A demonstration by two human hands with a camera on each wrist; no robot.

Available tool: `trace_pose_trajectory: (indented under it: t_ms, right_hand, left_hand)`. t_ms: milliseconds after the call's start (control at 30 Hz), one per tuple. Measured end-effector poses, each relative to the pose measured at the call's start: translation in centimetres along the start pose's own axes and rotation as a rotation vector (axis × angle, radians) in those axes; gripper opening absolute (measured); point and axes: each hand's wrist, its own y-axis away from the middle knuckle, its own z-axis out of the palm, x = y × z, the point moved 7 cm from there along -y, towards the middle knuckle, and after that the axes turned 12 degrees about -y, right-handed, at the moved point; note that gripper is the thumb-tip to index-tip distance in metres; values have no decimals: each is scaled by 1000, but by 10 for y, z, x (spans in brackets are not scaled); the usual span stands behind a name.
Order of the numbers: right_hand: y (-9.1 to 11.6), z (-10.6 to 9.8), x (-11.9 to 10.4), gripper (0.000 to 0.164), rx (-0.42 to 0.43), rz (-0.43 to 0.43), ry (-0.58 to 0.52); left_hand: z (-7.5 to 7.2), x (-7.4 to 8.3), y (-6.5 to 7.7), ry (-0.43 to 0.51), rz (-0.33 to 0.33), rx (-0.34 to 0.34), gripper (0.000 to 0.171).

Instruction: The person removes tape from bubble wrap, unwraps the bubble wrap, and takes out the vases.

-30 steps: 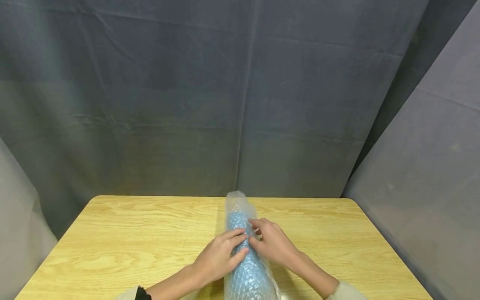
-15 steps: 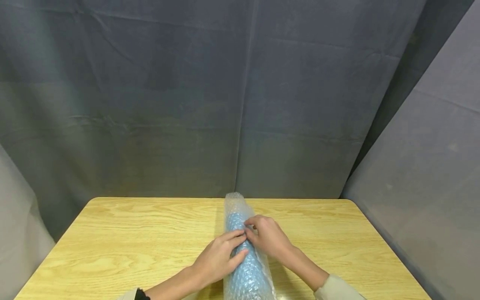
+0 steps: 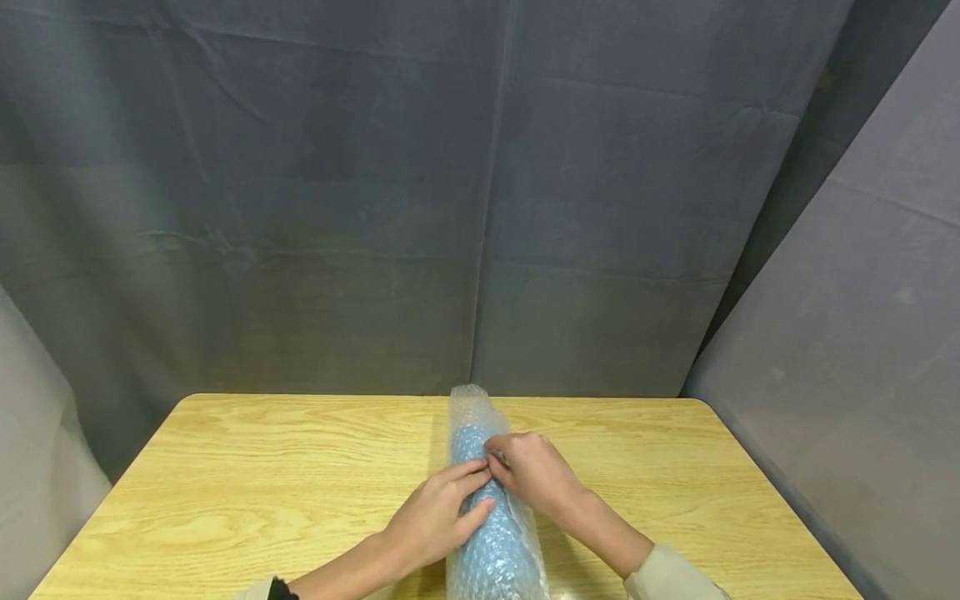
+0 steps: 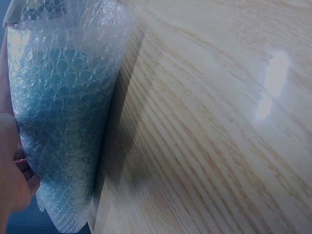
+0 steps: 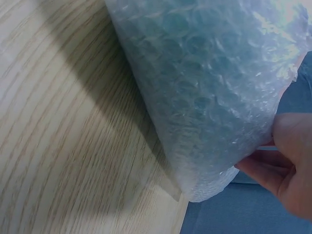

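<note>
A long blue object, thicker at its near end, lies wrapped in clear bubble wrap along the middle of the table; its kind is hidden by the wrap. My left hand rests on top of the bundle from the left, fingers reaching across it and thumb on the nearer side. Just beyond those fingertips, my right hand pinches the wrap at the top of the bundle between thumb and forefinger. The right wrist view shows the bubble wrap running up to pinching fingers at the right edge.
The wood-grain table ends at a far edge, and the bundle's tip reaches that edge in the head view. A dark grey curtain hangs behind it. Paler cloth stands along the right and left sides.
My right hand has moved slightly left over the bundle, its thumb and fingertips closing on the wrap. The loose wrap at the near right has drawn in. My left hand stays put.
</note>
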Motion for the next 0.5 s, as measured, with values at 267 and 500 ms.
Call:
trace_pose_trajectory:
  t_ms: [267,500]
  right_hand:
    - [0,0,-3,11,22,-75,50]
    - [-1,0,-2,15,29,-63,54]
  left_hand:
    - [2,0,-1,-13,-6,-9,39]
    - [2,-1,0,-14,-5,-4,38]
